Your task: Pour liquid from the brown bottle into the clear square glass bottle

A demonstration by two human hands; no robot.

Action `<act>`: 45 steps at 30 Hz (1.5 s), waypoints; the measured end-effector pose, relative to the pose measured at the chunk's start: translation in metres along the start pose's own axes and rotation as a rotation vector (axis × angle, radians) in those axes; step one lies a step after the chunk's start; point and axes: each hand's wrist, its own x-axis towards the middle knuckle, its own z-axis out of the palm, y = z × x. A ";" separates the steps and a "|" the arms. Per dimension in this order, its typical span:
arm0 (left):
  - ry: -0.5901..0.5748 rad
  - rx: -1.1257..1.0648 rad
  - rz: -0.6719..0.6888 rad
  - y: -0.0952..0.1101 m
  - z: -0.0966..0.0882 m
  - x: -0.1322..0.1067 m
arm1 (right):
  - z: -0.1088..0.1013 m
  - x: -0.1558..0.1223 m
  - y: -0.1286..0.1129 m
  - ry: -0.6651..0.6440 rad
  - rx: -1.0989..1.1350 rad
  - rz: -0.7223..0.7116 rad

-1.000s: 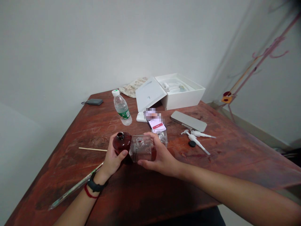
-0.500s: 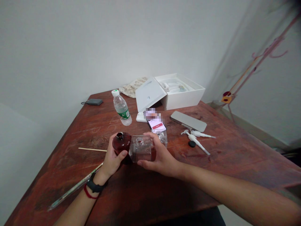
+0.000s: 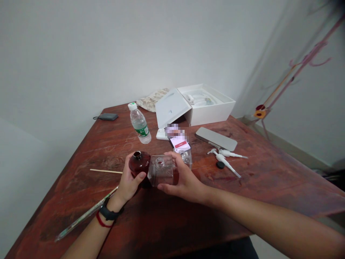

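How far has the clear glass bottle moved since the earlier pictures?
No visible move: the clear glass bottle sits just as before relative to the standing water bottle.

Forward travel of the right hand [image 3: 183, 178] is blocked by a small glass bottle [image 3: 185, 158] and a red-marked card [image 3: 179, 144]; rightward, white pump parts [image 3: 225, 162] obstruct. The left hand [image 3: 128, 176] can pass forward over the wooden tabletop [image 3: 107, 144], between a plastic water bottle [image 3: 139, 126] and a wooden stick [image 3: 106, 171].

Two hands, the left hand [image 3: 128, 178] and the right hand [image 3: 183, 176]; one dark red glass bottle [image 3: 138, 164]; one clear square glass bottle [image 3: 161, 171]; one plastic water bottle [image 3: 139, 126]; two white pump tops [image 3: 225, 162]; one black cap [image 3: 220, 164]; one white box [image 3: 212, 111]; one tabletop [image 3: 229, 190].
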 end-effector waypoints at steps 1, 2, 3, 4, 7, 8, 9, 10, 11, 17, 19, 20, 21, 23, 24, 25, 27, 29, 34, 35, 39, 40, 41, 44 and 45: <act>0.000 -0.001 0.001 0.000 0.000 0.000 | 0.000 0.000 0.000 -0.002 0.006 0.001; 0.001 -0.002 0.002 0.000 0.000 0.000 | 0.000 0.000 0.000 -0.005 0.011 0.003; 0.003 -0.002 0.004 0.000 0.000 0.000 | 0.000 0.000 0.000 -0.007 0.013 0.003; 0.004 -0.002 0.006 -0.001 0.000 0.000 | 0.000 0.000 0.000 -0.005 0.011 0.002; 0.003 0.000 0.011 0.000 0.001 0.000 | -0.001 0.000 0.000 -0.006 0.003 0.003; 0.002 0.001 0.012 0.000 0.001 0.000 | -0.001 0.000 0.000 -0.008 0.006 0.006; -0.001 0.001 0.013 0.001 0.001 0.000 | -0.001 0.001 0.000 -0.010 0.009 0.010; -0.003 0.001 0.013 0.001 0.001 0.000 | 0.000 0.001 0.000 -0.010 0.012 0.013; -0.004 0.001 0.014 0.001 0.001 0.000 | 0.000 0.001 0.000 -0.010 0.018 0.014; 0.007 0.004 0.005 -0.002 0.000 -0.001 | 0.001 0.001 -0.002 -0.014 0.047 0.019; 0.008 0.003 0.005 -0.003 -0.001 -0.001 | 0.000 0.001 -0.002 -0.015 0.041 0.021; 0.008 0.003 0.005 -0.003 -0.001 -0.001 | 0.000 0.001 -0.002 -0.014 0.041 0.021; 0.007 0.002 0.006 -0.003 -0.001 -0.001 | 0.000 0.001 -0.002 -0.013 0.041 0.022; 0.005 0.002 0.007 -0.002 -0.001 -0.001 | 0.000 0.001 -0.001 -0.012 0.039 0.022; 0.005 0.002 0.008 -0.002 -0.001 -0.001 | 0.000 0.001 -0.001 -0.012 0.036 0.020; 0.004 0.002 0.008 -0.001 -0.001 -0.001 | 0.000 0.001 -0.001 -0.011 0.030 0.016; 0.003 0.001 0.008 -0.001 -0.001 -0.001 | 0.000 0.001 0.000 -0.008 0.020 0.008; 0.000 -0.002 0.005 -0.002 -0.001 -0.001 | 0.000 0.001 0.000 -0.007 0.024 0.004; 0.004 -0.005 -0.001 -0.001 -0.001 -0.001 | 0.000 0.001 0.000 -0.005 0.028 0.008; 0.004 -0.004 -0.001 -0.001 -0.001 -0.001 | 0.000 0.001 -0.001 -0.005 0.023 0.008; 0.006 -0.001 0.003 -0.002 -0.001 -0.001 | -0.001 0.001 -0.002 -0.008 0.004 0.008; 0.006 -0.001 0.005 -0.002 -0.001 -0.001 | -0.001 0.001 -0.002 -0.010 0.000 0.008; 0.005 -0.001 0.007 -0.003 -0.001 -0.001 | -0.001 0.001 -0.002 -0.011 -0.002 0.007; -0.004 -0.001 0.009 -0.004 -0.001 -0.001 | -0.001 0.001 -0.001 -0.002 -0.022 -0.014; -0.007 -0.001 0.009 -0.004 -0.001 -0.001 | -0.001 0.001 -0.001 0.003 -0.033 -0.022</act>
